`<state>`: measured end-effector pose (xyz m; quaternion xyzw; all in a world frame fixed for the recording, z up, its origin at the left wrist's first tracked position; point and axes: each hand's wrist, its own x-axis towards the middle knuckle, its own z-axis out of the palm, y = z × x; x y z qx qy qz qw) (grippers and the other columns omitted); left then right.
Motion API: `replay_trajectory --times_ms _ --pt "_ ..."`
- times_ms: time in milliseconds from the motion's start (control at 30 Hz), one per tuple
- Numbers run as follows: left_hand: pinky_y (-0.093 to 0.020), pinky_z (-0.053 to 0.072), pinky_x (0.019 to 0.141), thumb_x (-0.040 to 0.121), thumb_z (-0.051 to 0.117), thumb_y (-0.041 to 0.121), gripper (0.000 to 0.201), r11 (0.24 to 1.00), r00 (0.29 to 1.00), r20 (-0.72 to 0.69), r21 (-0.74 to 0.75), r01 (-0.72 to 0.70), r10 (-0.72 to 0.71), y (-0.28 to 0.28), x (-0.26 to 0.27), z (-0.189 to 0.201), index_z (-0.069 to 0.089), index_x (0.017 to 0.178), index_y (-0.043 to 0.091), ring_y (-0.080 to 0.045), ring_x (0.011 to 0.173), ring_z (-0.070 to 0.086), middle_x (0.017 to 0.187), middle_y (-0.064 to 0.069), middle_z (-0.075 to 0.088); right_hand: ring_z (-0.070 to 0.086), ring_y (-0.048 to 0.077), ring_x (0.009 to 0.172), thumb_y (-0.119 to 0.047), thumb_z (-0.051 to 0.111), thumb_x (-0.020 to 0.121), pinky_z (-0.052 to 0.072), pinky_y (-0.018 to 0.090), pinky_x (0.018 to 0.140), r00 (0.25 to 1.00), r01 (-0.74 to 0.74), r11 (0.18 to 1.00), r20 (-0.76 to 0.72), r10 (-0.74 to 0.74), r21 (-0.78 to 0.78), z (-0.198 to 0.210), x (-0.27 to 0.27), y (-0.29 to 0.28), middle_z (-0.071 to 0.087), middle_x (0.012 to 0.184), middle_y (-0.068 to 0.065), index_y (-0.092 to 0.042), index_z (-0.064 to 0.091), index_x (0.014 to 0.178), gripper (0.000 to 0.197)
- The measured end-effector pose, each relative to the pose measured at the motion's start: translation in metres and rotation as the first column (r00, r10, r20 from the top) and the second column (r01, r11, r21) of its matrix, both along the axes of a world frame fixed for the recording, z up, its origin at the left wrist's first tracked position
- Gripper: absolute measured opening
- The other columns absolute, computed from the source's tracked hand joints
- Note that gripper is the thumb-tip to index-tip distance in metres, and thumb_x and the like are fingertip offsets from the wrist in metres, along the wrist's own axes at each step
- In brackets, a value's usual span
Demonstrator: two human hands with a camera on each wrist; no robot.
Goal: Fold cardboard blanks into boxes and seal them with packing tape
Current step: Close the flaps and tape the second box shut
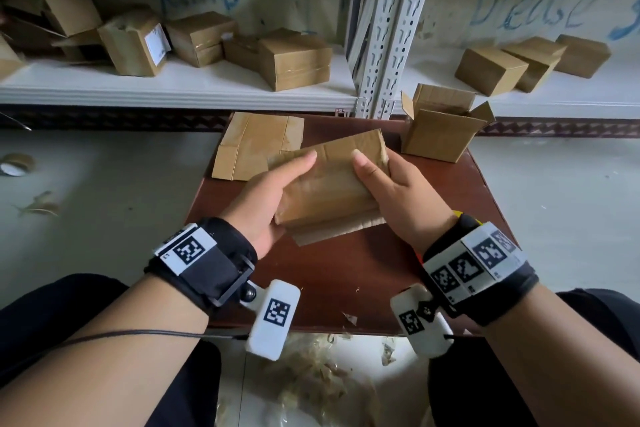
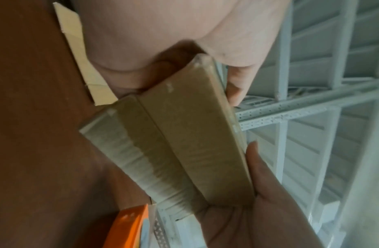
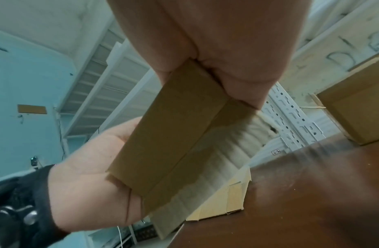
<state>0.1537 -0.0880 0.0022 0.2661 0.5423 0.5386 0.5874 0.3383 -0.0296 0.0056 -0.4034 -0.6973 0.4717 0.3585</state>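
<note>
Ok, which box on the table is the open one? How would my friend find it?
Find the brown table, then its far right corner by the white shelf post. The open box stands there with its flaps up, while the other cardboard lies flat.

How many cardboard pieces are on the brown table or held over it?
3: a flat blank lies far left, an open box stands far right, and a taped blank is held by the left hand and right hand.

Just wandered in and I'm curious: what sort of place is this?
Probably a small stockroom or packing area: white metal shelving holds taped cardboard boxes, and both hands hold a flattened cardboard blank over a brown table.
</note>
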Motion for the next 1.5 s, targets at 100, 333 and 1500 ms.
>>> replay_trajectory --times_ms 100,333,1500 --pt "-0.049 0.055 0.097 0.091 0.073 0.038 0.035 1.000 0.988 0.154 0.007 -0.001 0.000 0.000 0.003 0.004 0.070 0.124 0.028 -0.033 0.112 0.073 0.121 -0.009 0.076 0.057 -0.001 0.063 -0.053 0.051 0.105 0.043 0.021 0.066 0.985 0.089 0.995 0.142 -0.096 0.055 -0.001 0.004 0.002 0.062 0.065 -0.017 -0.021 0.059 0.080 0.041" --pt "-0.058 0.042 0.112 0.067 0.073 0.086 0.069 0.997 0.998 -0.016 -0.035 0.065 -0.066 -0.001 -0.004 0.005 0.064 0.129 0.056 -0.024 0.137 0.056 0.146 0.007 0.061 0.073 0.017 0.089 -0.034 0.070 0.098 0.062 0.042 0.080 0.982 -0.007 0.915 -0.173 -0.068 -0.403 -0.002 0.002 -0.003 0.077 0.101 0.004 -0.014 0.070 0.117 0.028" --pt "-0.025 0.049 0.096 0.098 0.068 0.022 0.013 0.931 0.952 -0.294 0.364 0.026 0.088 -0.007 -0.013 -0.012 0.074 0.096 0.034 -0.008 0.102 0.068 0.099 0.007 0.074 0.062 0.019 0.117 -0.085 0.086 0.037 0.059 0.044 0.096 0.971 0.081 0.976 0.204 -0.123 0.201 -0.031 0.024 0.008 0.047 0.125 -0.012 -0.058 0.047 0.119 0.095"
